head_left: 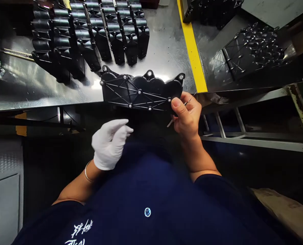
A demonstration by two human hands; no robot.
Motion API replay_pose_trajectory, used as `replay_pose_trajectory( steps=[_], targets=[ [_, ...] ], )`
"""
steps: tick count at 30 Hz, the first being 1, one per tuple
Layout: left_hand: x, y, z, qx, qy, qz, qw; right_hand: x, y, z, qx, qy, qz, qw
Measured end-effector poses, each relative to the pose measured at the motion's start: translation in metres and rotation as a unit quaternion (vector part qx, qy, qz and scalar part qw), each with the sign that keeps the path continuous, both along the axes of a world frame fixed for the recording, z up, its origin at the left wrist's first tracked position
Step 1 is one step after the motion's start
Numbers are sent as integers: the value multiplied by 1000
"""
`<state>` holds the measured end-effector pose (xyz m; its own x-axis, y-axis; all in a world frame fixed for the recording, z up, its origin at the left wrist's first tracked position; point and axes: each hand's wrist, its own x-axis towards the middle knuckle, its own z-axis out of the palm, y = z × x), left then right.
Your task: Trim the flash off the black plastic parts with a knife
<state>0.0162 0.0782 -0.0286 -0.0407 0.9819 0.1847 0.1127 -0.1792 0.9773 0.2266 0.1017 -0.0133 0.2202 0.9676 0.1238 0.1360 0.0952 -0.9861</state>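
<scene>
A black plastic cover (pixel 156 89) with ribs and several round bosses is held over the table's front edge. My bare right hand (pixel 188 114) grips its right end, thumb on the ribbed face. A thin metal tool (pixel 191 98) also passes through this hand; its kind is unclear, and a pale end sticks out below the fingers. My left hand (pixel 110 143), in a white glove, hovers below and left of the cover, apart from it. Its fingers are curled closed, with nothing visible between the tips.
Rows of similar black parts (pixel 105 32) stand on the metal table (pixel 164 44). Tweezers-like metal rods (pixel 17 53) lie at left. Beyond the yellow strip (pixel 193 51) are more black parts (pixel 253 51). A metal frame (pixel 255 143) stands below at right, a grey panel (pixel 4 190) at left.
</scene>
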Motion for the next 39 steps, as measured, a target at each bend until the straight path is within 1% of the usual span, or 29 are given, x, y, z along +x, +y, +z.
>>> replay_pose_trajectory(
  steps=[1,2,4,6,7,8,12,14,16,19,21,23,25,26,28,29,32,33,34,36,39],
  targets=[
    [2,2,-2,-61,-41,-61,995,-6,-2,-3,-11,12,9,1000],
    [4,5,-5,-107,-88,-92,986,-13,-6,-6,-28,18,29,999],
    [6,13,-9,-157,-164,-78,971,-25,-13,-10,-60,13,91,994],
    [4,18,-9,-177,-195,-44,964,-33,-18,-13,-68,-3,151,986],
    [2,19,-9,-186,-200,-38,961,-34,-20,-13,-60,-11,163,985],
    [0,19,-7,-197,-202,-41,959,-33,-20,-14,-46,-17,159,986],
    [-4,13,-1,-251,-232,-66,938,-26,-18,-13,-2,-49,86,995],
    [-3,9,-1,-275,-250,-61,926,-25,-17,-14,31,-91,87,992],
    [-2,6,-4,-292,-251,-44,922,-26,-17,-17,81,-148,102,980],
    [-1,4,-9,-295,-226,-37,928,-29,-17,-23,139,-196,107,965],
    [-1,4,-11,-281,-209,-61,935,-30,-16,-25,151,-204,105,962],
    [-2,4,-12,-263,-200,-83,940,-29,-16,-24,147,-209,104,961],
    [-1,4,-10,-260,-208,-87,939,-28,-16,-22,135,-216,103,961],
    [0,3,-8,-268,-221,-86,934,-27,-16,-21,127,-217,104,962],
    [3,2,-1,-303,-275,-68,910,-25,-16,-19,118,-207,110,965],
    [5,2,3,-329,-317,-51,888,-25,-16,-18,115,-197,115,967],
    [10,2,16,-392,-449,18,803,-23,-17,-16,113,-168,138,970],
    [11,2,19,-403,-479,36,779,-23,-18,-15,112,-163,147,969],
    [12,3,21,-407,-498,48,764,-23,-18,-15,112,-161,155,968],
    [12,3,23,-408,-513,62,753,-23,-20,-15,120,-157,162,967],
    [11,3,21,-409,-520,60,748,-24,-19,-16,129,-151,152,968]
  ],
)
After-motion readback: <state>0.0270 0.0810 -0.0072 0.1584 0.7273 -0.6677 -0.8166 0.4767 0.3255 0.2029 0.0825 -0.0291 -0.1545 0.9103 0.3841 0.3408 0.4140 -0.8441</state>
